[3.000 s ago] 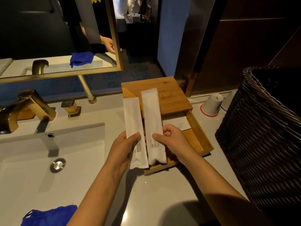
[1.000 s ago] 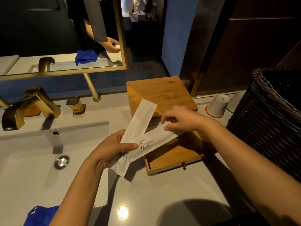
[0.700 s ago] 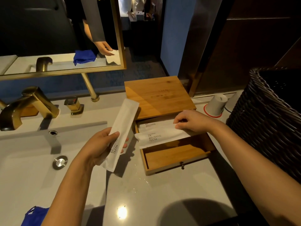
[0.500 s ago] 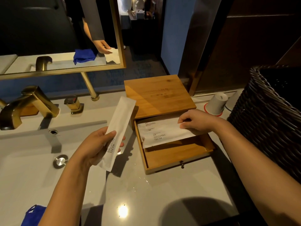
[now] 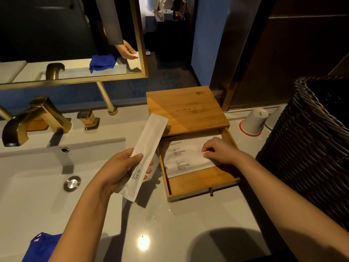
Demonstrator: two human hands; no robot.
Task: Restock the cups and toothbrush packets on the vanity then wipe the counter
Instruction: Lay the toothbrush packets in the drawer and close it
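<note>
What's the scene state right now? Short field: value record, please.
left hand: grip shut on one toothbrush packet, held above the counter
right hand: fingers pressing on packets in drawer
drawer: pulled open from the wooden box
cup: upside down, right of the box
blue cloth: on the counter, near left, untouched
wicker basket: far right
</note>
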